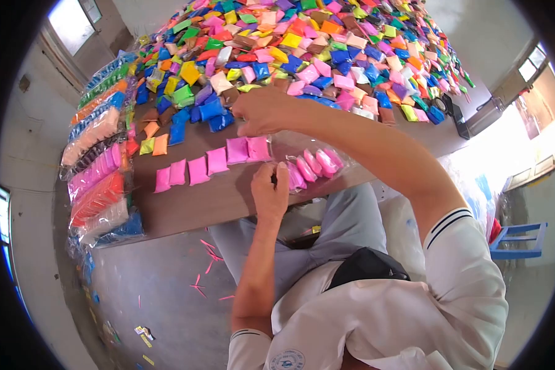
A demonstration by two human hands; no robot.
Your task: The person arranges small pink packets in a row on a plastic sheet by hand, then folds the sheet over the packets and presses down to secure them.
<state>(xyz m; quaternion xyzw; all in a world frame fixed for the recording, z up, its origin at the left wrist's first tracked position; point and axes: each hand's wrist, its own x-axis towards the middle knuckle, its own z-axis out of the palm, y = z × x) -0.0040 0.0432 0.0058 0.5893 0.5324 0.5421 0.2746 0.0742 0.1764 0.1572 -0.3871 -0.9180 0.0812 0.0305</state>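
Reaching across the frame from the right, the right forearm crosses above the table (185, 203) and ends in the right hand (259, 111), near the centre, its wrist bent and its fingers curled toward the left. The left forearm rises steeply from the lower centre; the left hand (270, 192) is flexed, with thumb and index finger drawn close together. It lies just below the right end of the row of pink packets (197, 171), which occupies the left-centre of the frame, and just beside the bagged pink packets (313, 163) at centre. Whether either hand grips anything cannot be told: the right fingertips are turned from view, and a dark spot between the left thumb and finger may be shadow or an object.

The heap of coloured packets (290, 40) is cut off by the upper edge, its lower layers concealed. Glare obscures the window at upper left and the area at right centre; the lens border darkens the corners. Thin pink strips (206, 256) on the floor at lower left are too small to identify.

A round blue emblem (288, 359) marks the white shirt (376, 320) at bottom centre; its lettering is illegible. The black waist pouch (367, 268) bears a tiny pale mark, likewise unreadable.
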